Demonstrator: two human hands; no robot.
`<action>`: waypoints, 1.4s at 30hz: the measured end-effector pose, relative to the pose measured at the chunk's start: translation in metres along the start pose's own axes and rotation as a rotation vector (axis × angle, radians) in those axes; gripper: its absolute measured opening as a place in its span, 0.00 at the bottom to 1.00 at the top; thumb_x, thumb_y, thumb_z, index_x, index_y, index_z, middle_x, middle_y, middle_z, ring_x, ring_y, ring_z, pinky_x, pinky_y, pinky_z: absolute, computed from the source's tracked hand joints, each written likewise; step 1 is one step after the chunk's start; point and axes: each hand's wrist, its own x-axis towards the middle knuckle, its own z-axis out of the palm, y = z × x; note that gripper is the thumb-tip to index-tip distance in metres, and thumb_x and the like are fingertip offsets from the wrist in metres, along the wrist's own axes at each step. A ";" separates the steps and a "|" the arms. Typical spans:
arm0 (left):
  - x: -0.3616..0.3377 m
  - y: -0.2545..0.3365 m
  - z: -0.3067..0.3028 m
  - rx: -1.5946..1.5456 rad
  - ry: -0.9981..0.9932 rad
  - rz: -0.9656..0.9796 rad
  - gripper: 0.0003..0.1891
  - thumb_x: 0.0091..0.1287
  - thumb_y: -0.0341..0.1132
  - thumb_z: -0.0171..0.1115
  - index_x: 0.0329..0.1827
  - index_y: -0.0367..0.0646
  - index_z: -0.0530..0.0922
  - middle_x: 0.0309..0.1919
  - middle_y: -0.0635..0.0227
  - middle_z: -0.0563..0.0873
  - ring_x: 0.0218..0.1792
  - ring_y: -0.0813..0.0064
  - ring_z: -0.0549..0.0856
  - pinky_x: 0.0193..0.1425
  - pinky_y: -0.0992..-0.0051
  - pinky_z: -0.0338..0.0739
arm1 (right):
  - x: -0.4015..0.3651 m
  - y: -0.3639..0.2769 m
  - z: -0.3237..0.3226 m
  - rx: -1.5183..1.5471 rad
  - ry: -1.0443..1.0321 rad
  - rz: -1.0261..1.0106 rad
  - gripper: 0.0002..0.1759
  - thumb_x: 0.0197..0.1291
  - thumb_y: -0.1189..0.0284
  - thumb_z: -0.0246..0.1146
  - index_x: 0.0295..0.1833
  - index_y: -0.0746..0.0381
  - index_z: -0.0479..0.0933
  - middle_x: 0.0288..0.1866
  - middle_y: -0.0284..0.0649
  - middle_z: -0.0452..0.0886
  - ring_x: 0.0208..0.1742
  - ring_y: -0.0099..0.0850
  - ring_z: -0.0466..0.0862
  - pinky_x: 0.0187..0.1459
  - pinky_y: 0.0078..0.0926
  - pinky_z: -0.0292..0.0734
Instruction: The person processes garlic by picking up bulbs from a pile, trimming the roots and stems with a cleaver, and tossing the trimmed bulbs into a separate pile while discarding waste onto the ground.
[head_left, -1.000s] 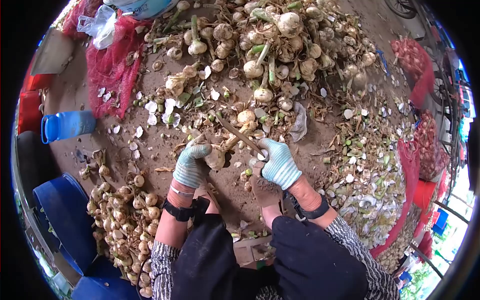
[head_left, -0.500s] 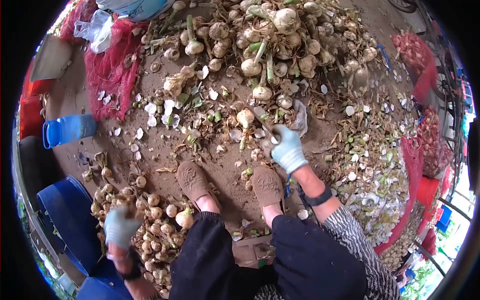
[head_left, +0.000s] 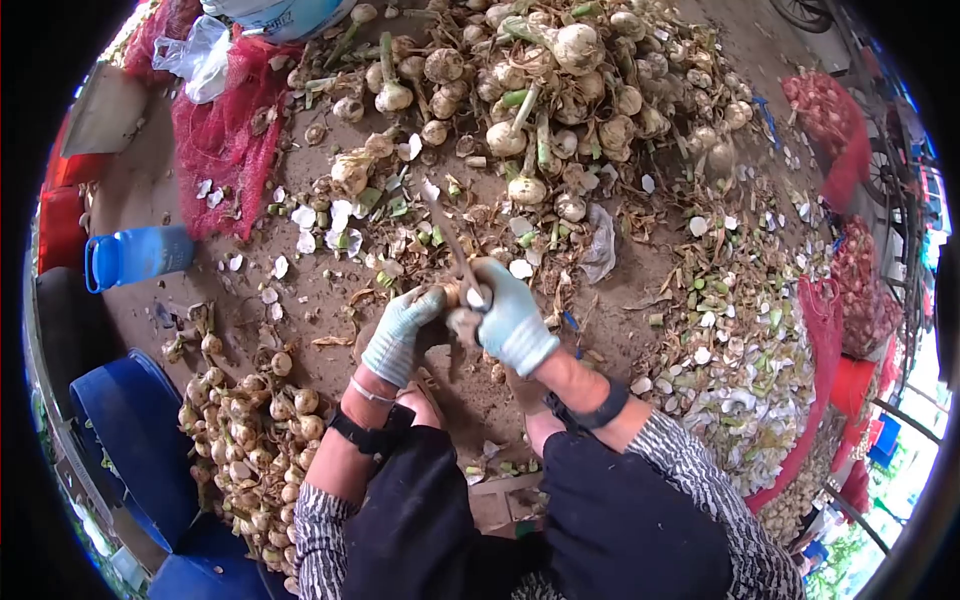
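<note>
In front of my feet, my two gloved hands are together. My left hand [head_left: 398, 338] is closed on a small garlic bulb [head_left: 452, 294], mostly hidden by fingers and blade. My right hand [head_left: 512, 322] grips a knife [head_left: 446, 230], its blade pointing up and to the left across the bulb. The knife's handle is inside the fist. Where exactly the edge touches the bulb I cannot make out. Beyond the hands lies a large heap of garlic with stalks [head_left: 560, 95]. To the left of my legs is a pile of trimmed bulbs [head_left: 250, 440].
Cut stalks and peelings [head_left: 740, 400] cover the ground at right beside a red mesh bag [head_left: 822, 350]. Another red mesh [head_left: 215, 150] lies at upper left. A blue jug [head_left: 140, 258] and a dark blue tub [head_left: 130, 430] stand at left. Filled red sacks [head_left: 862, 280] line the right side.
My left hand has come from the trimmed pile up to the middle and now holds a bulb. My right hand with the knife has moved left and down to meet it.
</note>
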 end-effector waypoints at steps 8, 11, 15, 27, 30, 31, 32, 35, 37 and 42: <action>-0.008 0.013 -0.004 0.375 0.175 0.127 0.29 0.49 0.32 0.70 0.53 0.31 0.69 0.32 0.67 0.81 0.28 0.77 0.81 0.33 0.77 0.77 | -0.026 -0.010 -0.032 -0.954 -0.066 -0.356 0.18 0.39 0.71 0.67 0.37 0.67 0.74 0.28 0.47 0.75 0.28 0.45 0.77 0.32 0.34 0.74; -0.003 -0.007 -0.015 0.586 0.164 0.233 0.33 0.46 0.31 0.73 0.56 0.35 0.67 0.37 0.69 0.81 0.36 0.79 0.81 0.39 0.77 0.77 | -0.031 -0.009 -0.024 -1.070 -0.098 -0.404 0.18 0.38 0.68 0.68 0.36 0.66 0.74 0.28 0.48 0.76 0.31 0.48 0.78 0.33 0.37 0.74; -0.006 -0.014 -0.011 0.633 0.201 0.351 0.35 0.45 0.30 0.74 0.57 0.38 0.66 0.40 0.70 0.81 0.38 0.79 0.80 0.41 0.77 0.77 | -0.032 0.006 -0.027 -1.042 -0.080 -0.419 0.16 0.35 0.72 0.66 0.34 0.65 0.74 0.29 0.48 0.76 0.31 0.49 0.78 0.32 0.39 0.74; -0.018 0.002 -0.002 0.531 0.150 0.403 0.21 0.47 0.27 0.68 0.46 0.33 0.75 0.30 0.69 0.84 0.31 0.82 0.81 0.35 0.81 0.76 | -0.010 0.016 -0.018 -0.979 -0.076 -0.530 0.13 0.35 0.74 0.63 0.33 0.60 0.74 0.28 0.45 0.75 0.33 0.48 0.77 0.33 0.41 0.73; -0.027 -0.001 -0.009 0.288 0.278 0.180 0.18 0.45 0.27 0.69 0.41 0.36 0.77 0.29 0.71 0.83 0.32 0.83 0.80 0.34 0.82 0.75 | -0.009 0.026 -0.017 -0.944 -0.084 -0.538 0.12 0.38 0.73 0.61 0.34 0.60 0.75 0.25 0.45 0.74 0.31 0.48 0.77 0.32 0.42 0.74; -0.031 -0.001 -0.016 0.295 0.318 0.055 0.20 0.40 0.31 0.72 0.38 0.37 0.77 0.30 0.70 0.83 0.32 0.82 0.80 0.39 0.81 0.75 | -0.003 0.031 -0.020 -0.940 -0.086 -0.538 0.12 0.38 0.73 0.61 0.34 0.60 0.75 0.25 0.45 0.74 0.31 0.48 0.77 0.32 0.42 0.74; -0.034 0.001 -0.007 0.296 0.316 0.060 0.20 0.40 0.31 0.72 0.38 0.37 0.77 0.30 0.70 0.83 0.32 0.82 0.80 0.39 0.81 0.75 | 0.008 0.039 -0.029 -1.028 -0.038 -0.337 0.11 0.41 0.72 0.60 0.34 0.61 0.75 0.24 0.45 0.75 0.29 0.47 0.78 0.31 0.40 0.74; -0.057 0.029 0.021 0.823 -0.037 0.645 0.27 0.33 0.44 0.76 0.35 0.38 0.78 0.28 0.67 0.82 0.30 0.77 0.81 0.41 0.76 0.75 | 0.025 0.046 -0.081 -0.951 0.181 0.091 0.12 0.47 0.67 0.62 0.35 0.63 0.75 0.21 0.40 0.76 0.23 0.33 0.77 0.25 0.27 0.73; -0.046 0.039 0.010 1.210 0.088 0.448 0.24 0.37 0.37 0.76 0.38 0.38 0.78 0.31 0.65 0.81 0.33 0.73 0.80 0.42 0.74 0.75 | 0.005 0.028 -0.067 -0.577 0.170 0.078 0.16 0.45 0.67 0.66 0.38 0.65 0.75 0.21 0.33 0.74 0.24 0.24 0.76 0.24 0.23 0.72; -0.017 0.036 -0.015 0.262 0.356 0.465 0.25 0.46 0.36 0.68 0.48 0.34 0.74 0.30 0.63 0.82 0.28 0.70 0.81 0.37 0.75 0.78 | -0.009 0.030 -0.011 -0.221 -0.117 0.009 0.06 0.52 0.75 0.60 0.34 0.67 0.73 0.20 0.30 0.71 0.20 0.20 0.71 0.21 0.18 0.69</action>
